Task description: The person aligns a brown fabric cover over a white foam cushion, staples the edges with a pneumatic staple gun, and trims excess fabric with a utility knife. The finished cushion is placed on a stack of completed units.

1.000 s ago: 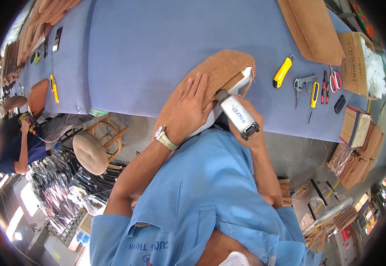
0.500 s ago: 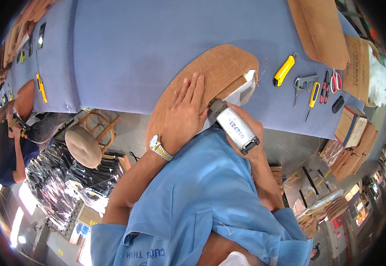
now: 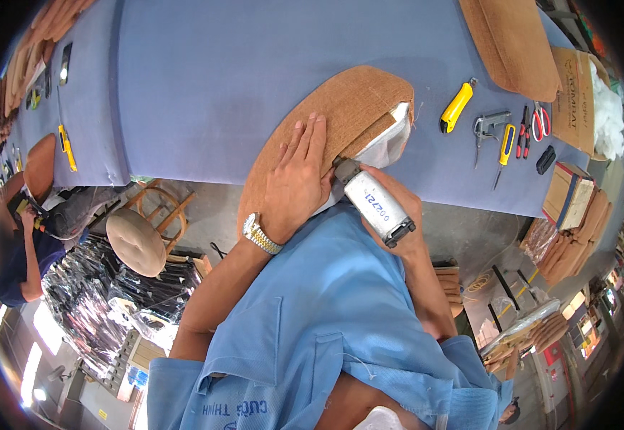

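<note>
A curved pad covered in brown fabric point(image 3: 369, 93) lies at the near edge of the blue table, partly overhanging toward my body. White lining point(image 3: 391, 140) shows along its open right side. My left hand point(image 3: 294, 179) rests flat on the fabric, fingers stretched forward and holding nothing. In my right hand point(image 3: 406, 204) is a silver staple gun point(image 3: 376, 204), gripped round its body. Its dark nose meets the pad's near edge, just right of my left thumb. The fingers' far side and the exact contact point are hidden.
On the blue table point(image 3: 204, 86) at right lie a yellow utility knife point(image 3: 458, 107), a grey hand stapler point(image 3: 490, 123), a yellow screwdriver point(image 3: 506, 147) and red-handled scissors point(image 3: 540, 123). A cardboard box point(image 3: 572, 100) holds white stuffing. A round stool point(image 3: 136, 242) and a co-worker point(image 3: 22, 251) are at left.
The staple gun's nose has shifted slightly left along the pad's edge, toward my left thumb. The pad has moved a little too. My left hand stays pressed on the fabric.
</note>
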{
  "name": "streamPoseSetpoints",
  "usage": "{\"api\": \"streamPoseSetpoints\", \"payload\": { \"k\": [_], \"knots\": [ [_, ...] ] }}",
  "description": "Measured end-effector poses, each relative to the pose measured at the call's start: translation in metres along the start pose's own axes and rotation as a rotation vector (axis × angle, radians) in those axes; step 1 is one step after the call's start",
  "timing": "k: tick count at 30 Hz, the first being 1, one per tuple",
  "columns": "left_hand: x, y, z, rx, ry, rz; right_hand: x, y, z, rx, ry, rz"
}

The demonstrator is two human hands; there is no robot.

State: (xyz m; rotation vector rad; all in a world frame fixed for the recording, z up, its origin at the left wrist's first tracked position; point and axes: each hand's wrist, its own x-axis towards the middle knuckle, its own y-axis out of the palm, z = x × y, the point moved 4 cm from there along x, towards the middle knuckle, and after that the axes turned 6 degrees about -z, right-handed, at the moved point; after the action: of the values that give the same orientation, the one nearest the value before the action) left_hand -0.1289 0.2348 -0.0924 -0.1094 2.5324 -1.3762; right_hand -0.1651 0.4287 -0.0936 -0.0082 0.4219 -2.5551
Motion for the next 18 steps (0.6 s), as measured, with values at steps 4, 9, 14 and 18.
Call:
{"api": "streamPoseSetpoints", "payload": {
  "k": [4, 9, 14, 18],
  "knots": [
    [-0.003, 0.005, 0.001, -0.042, -0.030, 0.024, 0.003, 0.002, 0.005, -0.008, 0.079, 0.042],
    [0.002, 0.006, 0.003, -0.032, -0.062, 0.037, 0.011, 0.008, 0.008, 0.040, 0.225, 0.042],
    [-0.001, 0.001, 0.000, -0.007, -0.010, 0.027, 0.002, 0.010, 0.008, 0.073, 0.127, -0.029],
    [-0.001, 0.001, 0.000, -0.019, -0.005, 0.015, -0.005, 0.008, 0.008, -0.011, -0.012, -0.048]
  ]
}}
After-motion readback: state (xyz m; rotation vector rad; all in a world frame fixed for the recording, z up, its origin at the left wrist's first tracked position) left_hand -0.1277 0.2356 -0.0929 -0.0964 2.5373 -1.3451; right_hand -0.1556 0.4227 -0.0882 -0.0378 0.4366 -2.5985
